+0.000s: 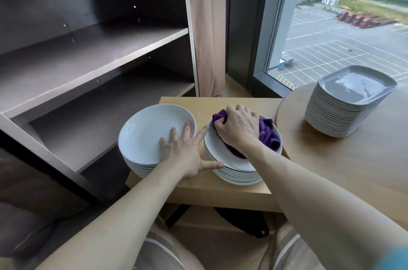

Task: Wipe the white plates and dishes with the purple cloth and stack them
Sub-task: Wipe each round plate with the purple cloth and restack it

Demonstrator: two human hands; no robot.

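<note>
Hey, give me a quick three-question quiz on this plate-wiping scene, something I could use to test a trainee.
1. How many stacks of dishes are in view?
2. Which hand grips the purple cloth? A. left hand B. right hand C. neither
3. True or false: the left hand is curled round a plate's rim.
Key: 1. Three: the left round stack and right round stack on the small table, and the rectangular stack on the round table. 2. B. 3. False: its fingers are spread straight over the left round stack.
</note>
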